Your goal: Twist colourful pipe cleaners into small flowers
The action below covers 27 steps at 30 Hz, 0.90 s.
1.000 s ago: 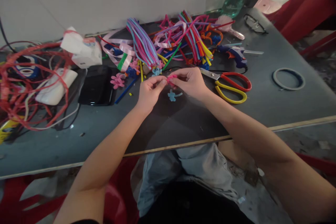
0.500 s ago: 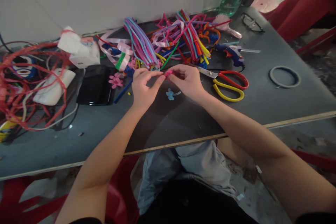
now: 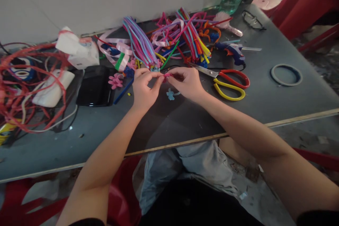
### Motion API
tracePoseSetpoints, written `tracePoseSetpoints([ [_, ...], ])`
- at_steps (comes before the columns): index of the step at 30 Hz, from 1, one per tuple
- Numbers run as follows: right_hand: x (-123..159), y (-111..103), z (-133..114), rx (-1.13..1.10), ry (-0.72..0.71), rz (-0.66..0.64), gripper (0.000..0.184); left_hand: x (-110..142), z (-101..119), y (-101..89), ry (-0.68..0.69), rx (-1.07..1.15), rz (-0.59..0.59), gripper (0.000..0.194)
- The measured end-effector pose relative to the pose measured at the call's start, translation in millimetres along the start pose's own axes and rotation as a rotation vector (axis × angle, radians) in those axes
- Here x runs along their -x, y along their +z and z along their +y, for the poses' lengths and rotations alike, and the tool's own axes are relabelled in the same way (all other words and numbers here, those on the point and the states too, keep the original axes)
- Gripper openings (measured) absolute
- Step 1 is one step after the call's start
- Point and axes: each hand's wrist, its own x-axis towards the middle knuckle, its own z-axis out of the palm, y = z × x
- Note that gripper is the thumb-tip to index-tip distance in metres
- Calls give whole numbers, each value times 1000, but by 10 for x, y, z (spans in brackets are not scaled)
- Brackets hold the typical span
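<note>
A small bent piece of bright pink pipe cleaner (image 3: 166, 76) is pinched between the fingertips of both hands above the table. My left hand (image 3: 145, 86) grips its left side with thumb and forefinger. From the right, my right hand (image 3: 187, 82) holds the other side, and the fingers partly hide its shape. Just below them on the table lies a light blue pipe-cleaner flower (image 3: 171, 94) with a short stem. Left of my left hand is a pink flower (image 3: 115, 81). Scissors (image 3: 229, 84) with one red and one yellow handle lie right of my right hand.
Bundled pipe cleaners (image 3: 140, 40) and loose ones lie along the back. A glue gun (image 3: 233, 53), a hairbrush (image 3: 227, 24) and a tape ring (image 3: 286, 75) are to the right. A black phone (image 3: 94, 86), a white box (image 3: 84, 54) and tangled red strapping (image 3: 59, 91) are left.
The pink piece has turned slightly between my fingertips, and both hands stay in nearly the same place. The whole view has shifted a little.
</note>
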Motion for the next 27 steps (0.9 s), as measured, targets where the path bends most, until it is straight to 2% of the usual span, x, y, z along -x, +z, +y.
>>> tracePoseSetpoints([
  [2, -2, -1, -1, -29, 7, -12, 20, 0, -11, 13, -51, 47, -2, 24],
  [4, -12, -9, -2, -70, 31, -41, 22, 3, -22, 39, -166, 170, -33, 31],
  [7, -41, -38, -8, -133, 94, -112, 24, 7, -42, 70, -371, 434, -149, 41],
  [9, -65, -60, -15, -196, 153, -165, 25, -6, -60, 57, -408, 498, -197, 42],
  [11, -85, -77, -19, -270, 220, -215, 28, -35, -83, 7, -299, 379, -174, 38],
  [13, -98, -88, -19, -320, 280, -266, 30, -72, -110, -63, -84, 164, -159, 30],
  [15, -104, -96, -18, -339, 326, -321, 30, -102, -141, -126, 132, -6, -199, 24],
  [17, -107, -105, -18, -345, 362, -369, 28, -116, -169, -162, 269, -84, -244, 24],
  [20, -112, -122, -21, -354, 390, -400, 26, -110, -188, -168, 344, -115, -248, 25],
  [27, -106, -137, -58, -391, 423, -414, 25, -58, -122, -140, 353, -73, -170, 19],
])
